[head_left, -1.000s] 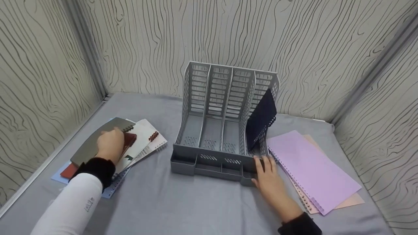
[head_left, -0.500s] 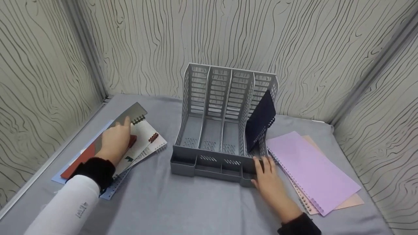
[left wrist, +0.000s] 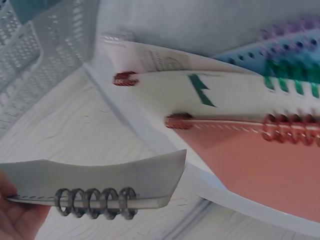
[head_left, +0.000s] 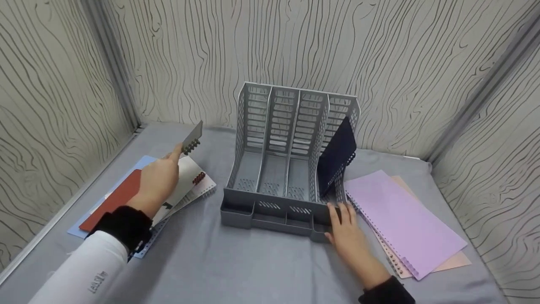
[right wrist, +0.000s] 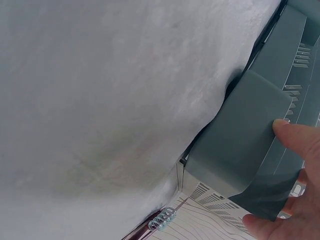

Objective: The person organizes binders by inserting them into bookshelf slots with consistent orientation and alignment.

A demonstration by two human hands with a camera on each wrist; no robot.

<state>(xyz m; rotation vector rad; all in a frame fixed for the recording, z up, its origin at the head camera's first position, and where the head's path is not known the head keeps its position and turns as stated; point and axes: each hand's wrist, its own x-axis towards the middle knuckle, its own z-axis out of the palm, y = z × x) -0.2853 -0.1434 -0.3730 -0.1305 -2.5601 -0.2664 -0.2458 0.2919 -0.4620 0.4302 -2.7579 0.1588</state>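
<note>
L hand (head_left: 158,179) has the grey nb (head_left: 194,133) in a closed pinch, thumb on one face, fingers on the other, gap no wider than the nb. Nb is tilted up on edge, held above the pile's far end, w/ its coil facing the rack (head_left: 284,205) side; apart from the rack. Under/beside that hand, pile on the L of the table (head_left: 236,270): red nb (head_left: 114,200) on top, white nb (head_left: 190,166) w/ green mark partly under it, blue nb (head_left: 145,160) poking out at the bottom. R hand (head_left: 348,232) grips the rack's front R corner, fingers over the panel rim, thumb on the small tray's edge, only partly closed; finger ends partly hidden in R wrist view. Rack stands mid-table, 4 tall slots; navy nb (head_left: 337,158) leans in the far R slot. Just R of the rack, purple nb (head_left: 405,219) lies flat over a peach nb (head_left: 457,258), corners sticking out.
</note>
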